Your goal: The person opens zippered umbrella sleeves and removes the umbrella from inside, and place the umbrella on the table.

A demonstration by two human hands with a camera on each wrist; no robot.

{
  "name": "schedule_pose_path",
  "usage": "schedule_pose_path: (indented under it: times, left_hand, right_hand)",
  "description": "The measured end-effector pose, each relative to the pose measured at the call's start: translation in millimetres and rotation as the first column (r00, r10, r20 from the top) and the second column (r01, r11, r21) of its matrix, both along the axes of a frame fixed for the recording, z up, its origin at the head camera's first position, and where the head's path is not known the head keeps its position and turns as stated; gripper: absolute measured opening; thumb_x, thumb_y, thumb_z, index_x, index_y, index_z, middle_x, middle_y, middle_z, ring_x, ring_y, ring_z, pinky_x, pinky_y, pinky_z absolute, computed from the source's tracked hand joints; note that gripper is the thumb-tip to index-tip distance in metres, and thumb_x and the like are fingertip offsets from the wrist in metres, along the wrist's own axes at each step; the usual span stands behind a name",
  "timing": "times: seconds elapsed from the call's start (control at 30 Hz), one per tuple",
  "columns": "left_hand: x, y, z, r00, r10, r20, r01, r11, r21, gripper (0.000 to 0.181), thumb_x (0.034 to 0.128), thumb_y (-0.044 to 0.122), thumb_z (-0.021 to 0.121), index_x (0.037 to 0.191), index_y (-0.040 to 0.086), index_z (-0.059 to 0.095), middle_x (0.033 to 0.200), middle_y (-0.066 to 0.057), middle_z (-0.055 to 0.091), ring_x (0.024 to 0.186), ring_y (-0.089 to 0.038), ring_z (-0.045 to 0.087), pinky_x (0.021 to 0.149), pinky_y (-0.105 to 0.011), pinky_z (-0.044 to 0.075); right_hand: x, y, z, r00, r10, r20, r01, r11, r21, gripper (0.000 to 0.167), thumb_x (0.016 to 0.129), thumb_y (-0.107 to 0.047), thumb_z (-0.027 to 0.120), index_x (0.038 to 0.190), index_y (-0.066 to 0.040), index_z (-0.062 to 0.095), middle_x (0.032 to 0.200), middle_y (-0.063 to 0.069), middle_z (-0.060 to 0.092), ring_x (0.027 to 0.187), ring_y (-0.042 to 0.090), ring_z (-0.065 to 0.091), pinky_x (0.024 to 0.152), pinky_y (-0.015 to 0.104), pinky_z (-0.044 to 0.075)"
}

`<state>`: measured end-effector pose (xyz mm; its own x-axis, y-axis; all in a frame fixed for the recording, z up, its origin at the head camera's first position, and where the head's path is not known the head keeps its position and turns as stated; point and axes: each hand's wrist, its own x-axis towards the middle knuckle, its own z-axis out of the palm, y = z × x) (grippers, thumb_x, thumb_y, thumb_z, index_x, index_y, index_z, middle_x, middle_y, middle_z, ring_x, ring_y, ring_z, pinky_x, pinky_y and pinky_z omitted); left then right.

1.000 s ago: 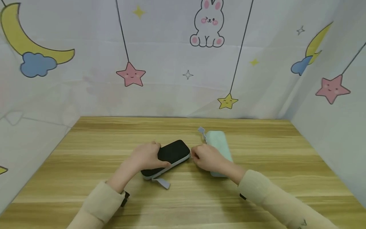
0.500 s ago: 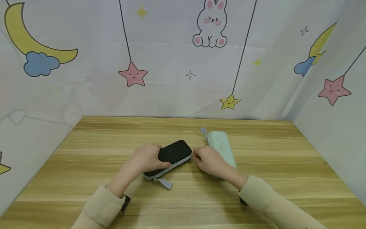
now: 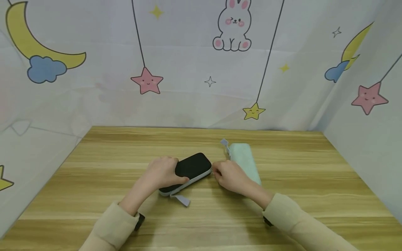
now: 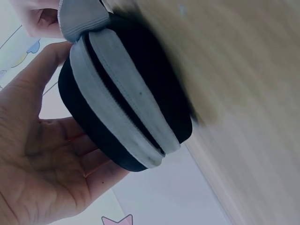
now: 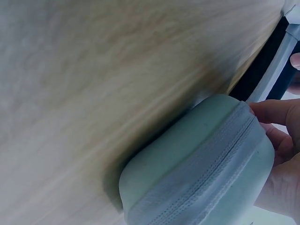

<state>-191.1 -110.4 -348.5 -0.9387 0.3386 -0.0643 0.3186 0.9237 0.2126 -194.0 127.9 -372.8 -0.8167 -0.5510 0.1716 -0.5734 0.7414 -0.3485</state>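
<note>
A black zippered pencil case (image 3: 192,166) with a grey zipper band lies slanted on the table. My left hand (image 3: 163,171) grips its left part, thumb along the near side and fingers over the far side. A dark gap runs between the two grey bands (image 4: 115,93) in the left wrist view. My right hand (image 3: 228,175), fingers curled, pinches at the case's right corner; the zipper pull there is mostly hidden by the fingers. Beside and partly behind that hand lies a mint-green pencil case (image 3: 245,158), which looms close in the right wrist view.
A grey tab (image 3: 182,199) sticks out from the black case's near end. Another grey tab (image 3: 224,142) hangs off the mint case's far left corner. The wooden table (image 3: 132,143) is bounded by a printed cloth backdrop (image 3: 176,104) behind and at both sides.
Both hands keep their places on the black case, which stays put. The whole head view has shifted slightly sideways; no object has visibly moved on the table.
</note>
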Motion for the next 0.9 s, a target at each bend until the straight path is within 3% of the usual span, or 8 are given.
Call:
schedule_pose_path:
  times: [0.2,0.9]
  left_hand:
    - [-0.1,-1.1,-0.7,1.000,-0.007,-0.009,0.007,1.000,0.011,0.048,0.0734,0.054,0.075,0.082,0.008,0.064,0.067,-0.002,0.058,0.057,-0.015,0.050,0.049,-0.028,0.037]
    - [0.9,-1.3,1.2,1.000,-0.008,-0.018,0.008,1.000,0.016,0.047,0.0733,0.053,0.075,0.076,0.009,0.061,0.065,-0.001,0.055,0.056,-0.015,0.049,0.049,-0.027,0.035]
  right_hand:
    - [1.1,-1.9,0.8,1.000,-0.001,0.011,0.001,1.000,0.008,0.023,0.086,-0.002,0.062,0.067,-0.014,0.056,0.059,-0.007,0.047,0.052,0.003,0.037,0.049,0.017,0.029]
    - [7.9,-9.2,1.2,0.999,0.032,-0.007,-0.032,0.999,0.011,0.022,0.086,-0.002,0.064,0.068,-0.014,0.056,0.060,-0.007,0.049,0.053,0.003,0.037,0.049,0.017,0.031]
